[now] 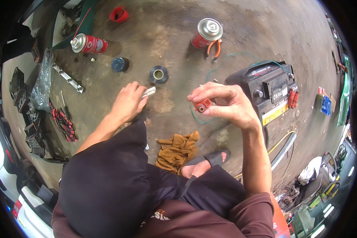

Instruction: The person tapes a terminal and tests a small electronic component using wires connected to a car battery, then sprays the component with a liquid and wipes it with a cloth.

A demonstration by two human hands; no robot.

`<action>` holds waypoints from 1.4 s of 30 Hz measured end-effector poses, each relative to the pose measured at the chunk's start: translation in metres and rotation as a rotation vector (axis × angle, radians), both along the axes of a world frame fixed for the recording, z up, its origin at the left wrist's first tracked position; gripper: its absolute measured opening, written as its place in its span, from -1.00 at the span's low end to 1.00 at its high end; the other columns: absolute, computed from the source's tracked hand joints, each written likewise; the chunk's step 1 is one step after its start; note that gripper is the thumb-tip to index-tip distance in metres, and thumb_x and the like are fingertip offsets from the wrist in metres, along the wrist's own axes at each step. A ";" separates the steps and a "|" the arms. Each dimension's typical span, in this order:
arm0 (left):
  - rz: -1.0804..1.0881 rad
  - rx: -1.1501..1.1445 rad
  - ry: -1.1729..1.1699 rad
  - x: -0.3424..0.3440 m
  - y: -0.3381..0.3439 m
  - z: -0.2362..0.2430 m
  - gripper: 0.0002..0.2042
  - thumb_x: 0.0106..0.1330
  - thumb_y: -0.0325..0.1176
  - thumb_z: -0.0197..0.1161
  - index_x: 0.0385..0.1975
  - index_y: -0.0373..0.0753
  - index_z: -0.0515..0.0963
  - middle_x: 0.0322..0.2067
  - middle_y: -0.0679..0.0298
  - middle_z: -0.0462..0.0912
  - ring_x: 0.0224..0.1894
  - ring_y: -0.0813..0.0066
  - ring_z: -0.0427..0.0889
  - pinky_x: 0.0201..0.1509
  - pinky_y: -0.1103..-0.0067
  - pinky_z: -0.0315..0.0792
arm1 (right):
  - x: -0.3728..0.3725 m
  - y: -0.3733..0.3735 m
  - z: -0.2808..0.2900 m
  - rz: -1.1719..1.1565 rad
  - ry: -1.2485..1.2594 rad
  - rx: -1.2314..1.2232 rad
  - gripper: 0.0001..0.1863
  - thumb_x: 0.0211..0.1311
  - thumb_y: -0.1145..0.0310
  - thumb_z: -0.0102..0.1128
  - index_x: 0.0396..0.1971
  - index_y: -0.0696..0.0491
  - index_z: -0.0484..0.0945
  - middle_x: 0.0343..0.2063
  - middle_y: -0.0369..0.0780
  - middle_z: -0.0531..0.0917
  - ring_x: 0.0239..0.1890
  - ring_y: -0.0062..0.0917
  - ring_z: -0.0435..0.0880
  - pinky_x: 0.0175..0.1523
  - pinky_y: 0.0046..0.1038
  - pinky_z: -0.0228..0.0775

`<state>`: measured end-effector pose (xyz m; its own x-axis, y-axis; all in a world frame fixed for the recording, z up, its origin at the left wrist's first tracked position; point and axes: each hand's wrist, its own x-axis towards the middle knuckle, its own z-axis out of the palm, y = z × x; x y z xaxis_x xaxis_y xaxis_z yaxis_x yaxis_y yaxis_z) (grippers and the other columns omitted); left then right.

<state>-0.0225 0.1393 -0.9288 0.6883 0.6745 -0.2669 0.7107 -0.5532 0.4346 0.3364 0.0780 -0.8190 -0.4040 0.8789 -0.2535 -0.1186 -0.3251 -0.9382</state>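
Note:
My right hand (226,105) is raised over the concrete floor, pinching a small red plastic connector (202,106) between thumb and fingers; a thin green wire (194,116) hangs from it. My left hand (127,102) reaches forward and grips a small silvery metal tool (148,92) that sticks out past the fingers. A black roll of tape (158,74) lies just beyond the left hand. A black car battery (269,92) sits to the right of my right hand.
Two red spray cans (89,43) (206,33), orange-handled pliers (215,48), a dark round cap (119,64) and a red cap (118,14) lie farther out. A brown rag (177,150) rests by my sandalled foot (204,162). Parts and a plastic bag (41,83) crowd the left.

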 end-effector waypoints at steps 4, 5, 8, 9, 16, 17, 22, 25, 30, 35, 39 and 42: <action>0.416 -0.933 -0.342 0.021 0.021 0.056 -0.62 0.59 -0.16 0.32 0.20 -0.30 0.61 0.00 0.29 0.77 0.05 0.56 0.68 0.16 0.48 0.54 | 0.007 -0.023 -0.006 -0.050 0.029 -0.143 -0.66 0.34 0.42 0.50 0.08 0.15 0.78 0.00 -0.24 0.82 0.03 -0.57 0.73 0.19 -0.44 0.55; 0.413 -0.924 -0.327 0.027 0.024 0.066 -0.62 0.59 -0.16 0.32 0.20 -0.30 0.61 0.00 0.29 0.77 0.05 0.56 0.68 0.16 0.48 0.54 | 0.007 -0.029 -0.008 -0.089 0.012 -0.191 -0.66 0.35 0.39 0.50 0.09 0.14 0.77 -0.02 -0.26 0.82 0.01 -0.59 0.74 0.17 -0.45 0.56; 0.433 -1.158 -0.495 0.040 0.023 0.077 -0.55 0.59 -0.09 0.31 0.24 -0.32 0.57 0.02 0.12 0.77 0.08 0.42 0.74 0.17 0.45 0.61 | 0.001 -0.039 -0.012 -0.154 -0.025 -0.258 -0.64 0.39 0.34 0.50 0.10 0.15 0.76 -0.05 -0.26 0.84 -0.03 -0.63 0.74 0.12 -0.47 0.57; 0.434 -1.150 -0.486 0.041 0.022 0.080 -0.55 0.59 -0.09 0.31 0.24 -0.32 0.57 0.02 0.12 0.77 0.08 0.42 0.74 0.17 0.45 0.61 | -0.002 -0.041 -0.012 -0.181 -0.057 -0.284 -0.63 0.40 0.32 0.50 0.10 0.17 0.75 -0.05 -0.25 0.84 -0.05 -0.64 0.74 0.09 -0.48 0.58; 0.472 -1.435 -0.638 0.064 0.009 0.086 -0.56 0.58 -0.15 0.32 0.29 -0.30 0.54 0.03 0.11 0.79 0.05 0.44 0.76 0.09 0.54 0.61 | -0.009 -0.051 -0.009 -0.259 -0.106 -0.269 -0.62 0.44 0.27 0.48 0.10 0.20 0.73 -0.07 -0.26 0.83 -0.08 -0.66 0.72 0.01 -0.50 0.58; 0.460 -1.427 -0.622 0.068 0.008 0.086 -0.56 0.56 -0.16 0.35 0.28 -0.30 0.54 0.03 0.12 0.79 0.05 0.45 0.75 0.06 0.53 0.62 | -0.009 -0.053 -0.009 -0.264 -0.072 -0.262 -0.63 0.45 0.26 0.47 0.09 0.20 0.73 -0.08 -0.27 0.83 -0.09 -0.66 0.71 0.00 -0.49 0.58; 0.359 -1.351 -0.594 0.082 0.008 0.095 -0.54 0.47 -0.20 0.46 0.25 -0.27 0.57 0.03 0.15 0.79 0.08 0.46 0.74 0.00 0.54 0.62 | -0.012 -0.058 -0.004 -0.279 -0.040 -0.256 -0.64 0.47 0.23 0.45 0.08 0.17 0.72 -0.11 -0.29 0.81 -0.11 -0.67 0.70 -0.02 -0.49 0.58; 0.342 -1.356 -0.569 0.086 0.010 0.101 -0.49 0.42 -0.22 0.49 0.28 -0.27 0.54 0.03 0.15 0.78 0.11 0.42 0.73 0.02 0.51 0.62 | -0.012 -0.057 -0.002 -0.253 -0.059 -0.248 -0.64 0.48 0.23 0.45 0.09 0.15 0.72 -0.11 -0.29 0.81 -0.10 -0.68 0.70 -0.01 -0.49 0.58; 0.358 -1.366 -0.536 0.087 0.010 0.104 -0.45 0.41 -0.27 0.49 0.33 -0.28 0.49 0.04 0.13 0.78 0.12 0.35 0.73 0.04 0.47 0.64 | -0.015 -0.055 0.001 -0.239 -0.154 -0.227 -0.62 0.49 0.20 0.43 0.06 0.21 0.72 -0.15 -0.27 0.81 -0.13 -0.66 0.71 -0.01 -0.47 0.60; 0.226 -1.275 -0.406 0.092 0.010 0.106 -0.60 0.46 -0.36 0.46 0.23 -0.29 0.60 0.04 0.24 0.78 0.07 0.54 0.69 0.05 0.49 0.61 | -0.028 -0.051 -0.003 -0.214 -0.330 -0.145 -0.63 0.47 0.22 0.43 0.02 0.24 0.73 -0.22 -0.14 0.82 -0.22 -0.57 0.75 -0.06 -0.43 0.59; 0.104 -1.026 -0.231 0.097 0.013 0.112 -0.69 0.52 -0.28 0.42 0.13 -0.31 0.65 -0.17 0.26 0.82 -0.20 0.56 0.72 -0.15 0.50 0.61 | -0.039 -0.054 -0.007 -0.260 -0.478 0.059 -0.72 0.45 0.31 0.40 -0.07 0.23 0.72 -0.31 -0.04 0.75 -0.32 -0.33 0.76 -0.16 -0.32 0.57; -0.074 -0.765 -0.200 0.096 0.014 0.112 -0.70 0.56 -0.28 0.37 0.11 -0.34 0.63 -0.33 0.17 0.81 -0.35 0.49 0.74 -0.24 0.48 0.59 | -0.047 -0.054 -0.003 -0.274 -0.617 0.246 -0.81 0.44 0.38 0.37 -0.15 0.21 0.70 -0.37 -0.04 0.69 -0.35 -0.17 0.72 -0.22 -0.22 0.54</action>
<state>0.0738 0.1534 -0.8164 0.8083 0.3043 -0.5040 0.5517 -0.0926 0.8289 0.2899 0.0239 -0.8215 -0.0075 0.9893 -0.1457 0.4100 -0.1298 -0.9028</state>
